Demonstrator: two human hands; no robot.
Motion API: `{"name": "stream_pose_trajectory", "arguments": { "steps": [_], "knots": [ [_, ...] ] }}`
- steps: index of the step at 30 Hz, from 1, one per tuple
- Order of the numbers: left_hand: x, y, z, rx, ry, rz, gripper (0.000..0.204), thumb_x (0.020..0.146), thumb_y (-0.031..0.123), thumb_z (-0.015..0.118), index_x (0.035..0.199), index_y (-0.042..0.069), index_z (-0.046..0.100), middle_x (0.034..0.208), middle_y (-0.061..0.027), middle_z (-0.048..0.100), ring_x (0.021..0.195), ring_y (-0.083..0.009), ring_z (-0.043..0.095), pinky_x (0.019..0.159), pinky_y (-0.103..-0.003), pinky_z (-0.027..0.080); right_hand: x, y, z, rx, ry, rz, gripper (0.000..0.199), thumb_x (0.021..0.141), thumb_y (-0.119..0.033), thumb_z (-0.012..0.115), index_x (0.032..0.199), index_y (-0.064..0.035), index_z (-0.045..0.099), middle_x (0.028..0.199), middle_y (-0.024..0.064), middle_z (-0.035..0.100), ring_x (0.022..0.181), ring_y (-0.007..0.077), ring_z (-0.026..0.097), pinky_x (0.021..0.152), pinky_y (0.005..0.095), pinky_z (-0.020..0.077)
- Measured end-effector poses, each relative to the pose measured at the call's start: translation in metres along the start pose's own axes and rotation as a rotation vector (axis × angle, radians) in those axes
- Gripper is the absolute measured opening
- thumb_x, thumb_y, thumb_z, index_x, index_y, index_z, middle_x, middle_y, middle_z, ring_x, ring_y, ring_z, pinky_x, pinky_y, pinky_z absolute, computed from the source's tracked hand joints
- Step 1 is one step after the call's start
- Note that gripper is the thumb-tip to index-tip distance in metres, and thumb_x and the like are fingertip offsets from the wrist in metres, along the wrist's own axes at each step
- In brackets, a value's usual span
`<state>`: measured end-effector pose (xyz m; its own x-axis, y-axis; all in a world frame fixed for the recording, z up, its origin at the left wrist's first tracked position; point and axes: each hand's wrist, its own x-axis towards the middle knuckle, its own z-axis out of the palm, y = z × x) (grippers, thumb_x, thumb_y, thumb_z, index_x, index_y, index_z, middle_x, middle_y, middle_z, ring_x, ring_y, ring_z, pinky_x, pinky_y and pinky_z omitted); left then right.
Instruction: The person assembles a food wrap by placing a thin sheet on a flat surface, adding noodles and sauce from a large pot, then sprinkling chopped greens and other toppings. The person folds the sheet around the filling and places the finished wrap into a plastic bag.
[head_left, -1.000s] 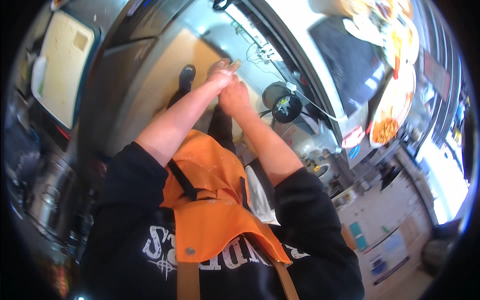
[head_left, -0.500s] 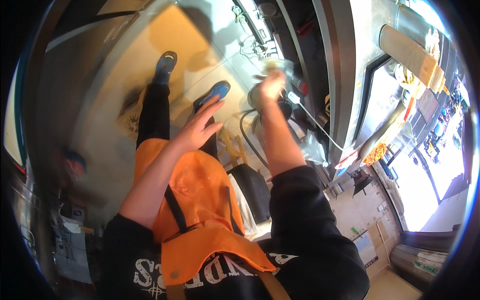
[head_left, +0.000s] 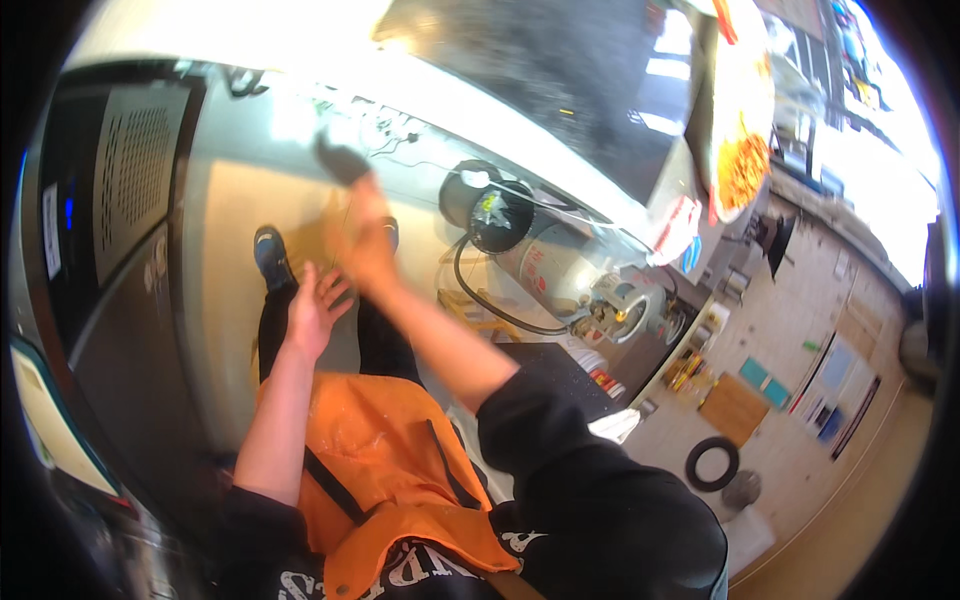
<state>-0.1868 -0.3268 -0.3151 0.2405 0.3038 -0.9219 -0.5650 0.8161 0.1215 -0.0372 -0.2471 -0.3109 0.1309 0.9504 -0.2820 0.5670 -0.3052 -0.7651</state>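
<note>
— Holding anything in the left hand (head_left: 315, 312)?
— No, it is hanging open, fingers spread, over the orange apron (head_left: 375, 460).
— And the right hand (head_left: 368, 245)?
— It is blurring; it seems to be pinching a dark object (head_left: 340, 160) above the floor, left of the gas cylinder (head_left: 560, 270).

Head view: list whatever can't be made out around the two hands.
- Right hand: motion-blurred; whether it grips the dark object at its fingertips is unclear, and so is what that object is.
- Left hand: open, palm empty.
- Right shoe: mostly hidden behind the right hand.
- Gas cylinder: its fittings too small to read.
</note>
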Motion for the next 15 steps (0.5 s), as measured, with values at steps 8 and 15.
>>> {"name": "stream_pose_trajectory", "arguments": {
  "steps": [8,15],
  "knots": [
    [0.014,0.046,0.069,0.103,-0.204,-0.072,0.072,0.111,0.057,0.050,0.162,0.007,0.037,0.160,-0.0129,0.052,0.142,-0.0314,0.055,0.117,-0.050,0.044,-0.105,0.106,-0.108,-0.315,-0.203,-0.096,0.034,0.091,-0.016,0.070,0.124,-0.0075,0.071,0.144,0.0177,0.062,0.133,0.0336,0.059,0.113,0.0468,0.0458],
    [0.010,0.048,0.012,0.452,0.057,-0.041,0.053,0.111,0.044,0.057,0.152,0.010,0.053,0.144,-0.0065,0.063,0.131,-0.0235,0.062,0.106,-0.039,0.051,-0.068,0.346,-0.402,-0.343,1.111,1.025,0.046,0.089,-0.035,0.083,0.117,-0.0020,0.068,0.109,0.0229,0.076,0.106,0.0370,0.073,0.097,0.0512,0.0554]
  ]
}}
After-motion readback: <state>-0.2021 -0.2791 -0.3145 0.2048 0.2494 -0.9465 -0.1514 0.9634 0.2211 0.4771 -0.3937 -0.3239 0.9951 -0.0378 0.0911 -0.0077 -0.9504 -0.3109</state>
